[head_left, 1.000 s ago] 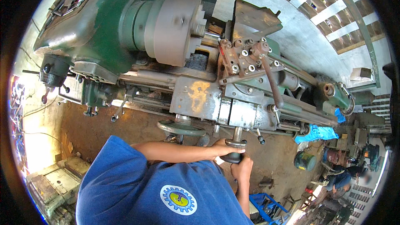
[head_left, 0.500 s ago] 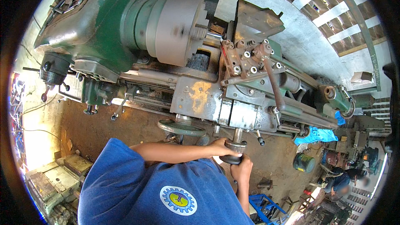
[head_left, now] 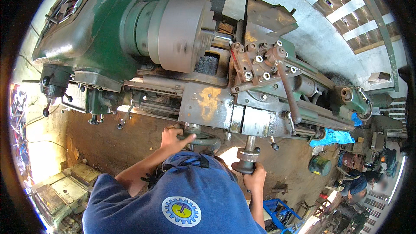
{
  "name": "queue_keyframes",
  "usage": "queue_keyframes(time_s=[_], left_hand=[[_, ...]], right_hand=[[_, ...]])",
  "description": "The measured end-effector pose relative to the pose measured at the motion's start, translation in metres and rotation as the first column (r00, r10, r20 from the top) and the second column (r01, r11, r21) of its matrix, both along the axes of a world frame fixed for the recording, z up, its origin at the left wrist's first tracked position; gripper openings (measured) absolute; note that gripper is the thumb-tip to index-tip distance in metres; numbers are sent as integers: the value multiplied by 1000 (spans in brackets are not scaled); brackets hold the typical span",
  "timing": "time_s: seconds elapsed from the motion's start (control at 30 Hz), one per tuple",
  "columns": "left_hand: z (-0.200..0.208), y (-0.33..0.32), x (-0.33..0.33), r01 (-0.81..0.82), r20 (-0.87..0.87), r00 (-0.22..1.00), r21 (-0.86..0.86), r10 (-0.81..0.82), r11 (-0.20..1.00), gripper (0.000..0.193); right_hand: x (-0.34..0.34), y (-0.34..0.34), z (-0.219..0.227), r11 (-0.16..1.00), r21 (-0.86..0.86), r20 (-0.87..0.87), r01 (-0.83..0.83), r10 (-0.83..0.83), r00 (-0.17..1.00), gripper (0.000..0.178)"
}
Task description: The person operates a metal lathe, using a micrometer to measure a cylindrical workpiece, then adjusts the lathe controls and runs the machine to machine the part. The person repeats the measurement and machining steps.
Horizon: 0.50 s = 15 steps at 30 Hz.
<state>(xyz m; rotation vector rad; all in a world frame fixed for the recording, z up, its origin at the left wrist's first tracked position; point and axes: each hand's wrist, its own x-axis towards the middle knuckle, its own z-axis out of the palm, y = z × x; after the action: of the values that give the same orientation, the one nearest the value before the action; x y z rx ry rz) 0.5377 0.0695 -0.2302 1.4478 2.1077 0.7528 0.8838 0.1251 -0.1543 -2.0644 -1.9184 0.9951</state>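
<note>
My left hand is closed round the rim of the large carriage handwheel on the front of a green metal lathe, its thumb lying along the rim. Farther right, my right hand grips the edge of the smaller cross-slide handwheel; its fingertips are partly hidden. Above the hands sits the carriage, carrying a tool post with several bolts and a long lever. A big grey chuck, its jaws smeared as if turning, holds a shiny bar close to the tool post.
Metal chips lie in the bed gap below the chuck. The tailstock stands at the right end. Loose tools rest on the headstock. A green drum, a blue frame and another person are at the right.
My left hand has left the smaller handwheel and moved left onto the large carriage handwheel. My right hand stays at the smaller handwheel. The view has shifted slightly.
</note>
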Motion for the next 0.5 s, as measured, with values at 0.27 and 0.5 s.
queue_keyframes(time_s=[0.27, 0.5], left_hand=[[-35, -9, -16, -70, 251, 963, -121, 99, 990, 38], [-30, -4, -12, -46, 163, 983, -209, 81, 977, 40]], right_hand=[[-2, -1, 3, 1000, -19, 2, -11, 11, 1000, 35], [57, 24, -7, 916, -361, -432, -175, 2, 902, 45]])
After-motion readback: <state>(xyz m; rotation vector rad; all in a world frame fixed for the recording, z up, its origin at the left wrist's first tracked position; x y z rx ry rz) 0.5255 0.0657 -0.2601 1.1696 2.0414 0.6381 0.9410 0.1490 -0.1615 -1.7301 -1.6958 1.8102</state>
